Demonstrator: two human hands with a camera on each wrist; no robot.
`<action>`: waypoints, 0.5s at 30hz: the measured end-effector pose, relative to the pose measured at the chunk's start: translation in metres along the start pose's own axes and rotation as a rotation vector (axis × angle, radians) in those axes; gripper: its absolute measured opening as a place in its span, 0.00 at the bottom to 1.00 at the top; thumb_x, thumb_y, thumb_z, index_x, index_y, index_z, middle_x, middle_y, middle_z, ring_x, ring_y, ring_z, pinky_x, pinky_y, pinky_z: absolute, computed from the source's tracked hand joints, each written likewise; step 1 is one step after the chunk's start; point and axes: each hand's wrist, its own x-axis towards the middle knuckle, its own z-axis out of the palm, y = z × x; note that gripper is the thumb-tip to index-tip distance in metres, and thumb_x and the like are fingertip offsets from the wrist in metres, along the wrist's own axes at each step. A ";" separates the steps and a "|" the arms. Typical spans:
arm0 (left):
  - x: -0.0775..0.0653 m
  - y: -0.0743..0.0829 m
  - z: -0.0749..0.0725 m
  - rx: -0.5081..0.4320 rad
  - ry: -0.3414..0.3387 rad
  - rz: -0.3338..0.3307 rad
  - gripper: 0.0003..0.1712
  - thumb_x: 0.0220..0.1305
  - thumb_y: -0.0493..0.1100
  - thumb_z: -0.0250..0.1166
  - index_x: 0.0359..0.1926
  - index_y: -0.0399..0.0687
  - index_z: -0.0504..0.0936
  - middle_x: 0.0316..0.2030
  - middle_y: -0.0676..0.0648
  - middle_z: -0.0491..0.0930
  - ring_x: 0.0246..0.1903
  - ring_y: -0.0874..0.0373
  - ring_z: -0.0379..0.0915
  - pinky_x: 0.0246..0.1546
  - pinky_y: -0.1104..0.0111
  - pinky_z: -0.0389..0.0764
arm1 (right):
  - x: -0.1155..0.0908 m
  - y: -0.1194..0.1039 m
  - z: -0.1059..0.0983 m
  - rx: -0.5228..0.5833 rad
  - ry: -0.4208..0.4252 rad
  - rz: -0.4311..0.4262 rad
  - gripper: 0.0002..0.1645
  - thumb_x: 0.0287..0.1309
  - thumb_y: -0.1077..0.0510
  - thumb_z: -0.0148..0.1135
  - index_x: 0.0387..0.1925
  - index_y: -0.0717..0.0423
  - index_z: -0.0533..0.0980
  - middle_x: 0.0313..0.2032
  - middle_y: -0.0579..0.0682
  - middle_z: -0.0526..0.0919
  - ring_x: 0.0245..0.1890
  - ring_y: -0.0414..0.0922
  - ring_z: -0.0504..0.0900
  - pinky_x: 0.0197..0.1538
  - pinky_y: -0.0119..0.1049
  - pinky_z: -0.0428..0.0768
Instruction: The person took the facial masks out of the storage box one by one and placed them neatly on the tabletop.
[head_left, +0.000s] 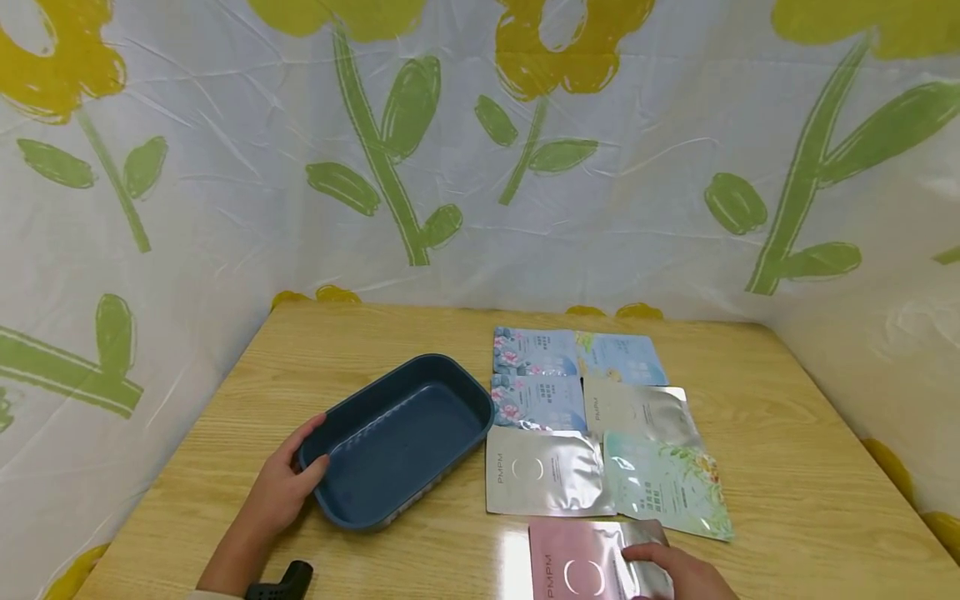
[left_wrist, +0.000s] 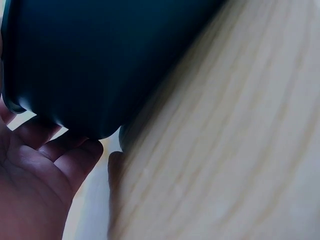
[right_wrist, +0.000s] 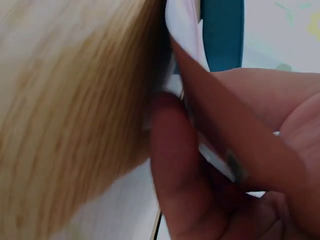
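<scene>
A dark blue rectangular basin (head_left: 405, 450) stands slanted on the wooden table. My left hand (head_left: 279, 490) holds its near left end, thumb over the rim and fingers along the outside. From the left wrist, the fingers of that hand (left_wrist: 45, 170) curl against the basin's wall (left_wrist: 90, 65). At the table's front edge lies a pink and silver face mask packet (head_left: 562, 550) with a white ring printed on it. My right hand (head_left: 686, 573) pinches its right side; in the right wrist view the packet (right_wrist: 225, 120) passes between thumb and fingers.
Beyond the pink packet, several more packets lie in two columns right of the basin: silver ones (head_left: 551, 473), a green one (head_left: 663, 483) and blue ones (head_left: 536, 402). A flowered cloth (head_left: 247, 175) hangs behind and at both sides of the table.
</scene>
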 end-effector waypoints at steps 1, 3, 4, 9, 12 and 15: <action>0.000 0.000 0.000 -0.001 0.001 -0.002 0.35 0.72 0.38 0.59 0.76 0.44 0.59 0.74 0.34 0.54 0.68 0.39 0.58 0.49 0.86 0.67 | -0.001 0.000 0.002 -0.033 0.034 -0.013 0.27 0.53 0.47 0.73 0.50 0.57 0.78 0.43 0.52 0.84 0.38 0.35 0.78 0.37 0.34 0.78; 0.000 0.000 -0.001 -0.009 0.000 0.001 0.35 0.72 0.37 0.59 0.76 0.43 0.59 0.74 0.33 0.54 0.68 0.39 0.59 0.49 0.85 0.67 | -0.003 0.001 0.004 -0.096 0.089 -0.028 0.27 0.50 0.48 0.75 0.49 0.57 0.79 0.42 0.51 0.84 0.40 0.36 0.79 0.38 0.35 0.78; 0.000 0.001 -0.001 -0.010 0.000 0.002 0.35 0.72 0.37 0.59 0.76 0.43 0.59 0.74 0.33 0.54 0.68 0.39 0.59 0.49 0.85 0.67 | -0.003 0.002 0.005 -0.122 0.113 -0.031 0.27 0.49 0.48 0.76 0.48 0.57 0.80 0.42 0.50 0.83 0.40 0.36 0.79 0.39 0.35 0.79; -0.001 0.002 -0.001 -0.016 0.004 -0.002 0.35 0.71 0.37 0.59 0.76 0.43 0.60 0.74 0.33 0.54 0.67 0.40 0.60 0.49 0.85 0.68 | -0.003 0.004 0.005 -0.169 0.137 0.019 0.28 0.46 0.46 0.77 0.47 0.55 0.81 0.42 0.48 0.83 0.40 0.40 0.80 0.41 0.37 0.79; -0.001 0.003 -0.001 -0.023 0.004 -0.010 0.35 0.72 0.37 0.59 0.76 0.43 0.59 0.74 0.33 0.54 0.67 0.40 0.60 0.48 0.85 0.68 | -0.002 0.005 0.003 -0.180 0.118 0.031 0.30 0.46 0.44 0.77 0.48 0.54 0.80 0.43 0.48 0.83 0.41 0.44 0.81 0.42 0.40 0.80; 0.000 0.003 -0.001 -0.027 0.002 -0.012 0.35 0.72 0.37 0.59 0.76 0.43 0.59 0.74 0.33 0.54 0.67 0.40 0.60 0.48 0.84 0.69 | -0.001 0.006 0.000 -0.181 0.082 0.043 0.31 0.47 0.41 0.77 0.50 0.53 0.80 0.44 0.48 0.83 0.42 0.47 0.81 0.42 0.41 0.80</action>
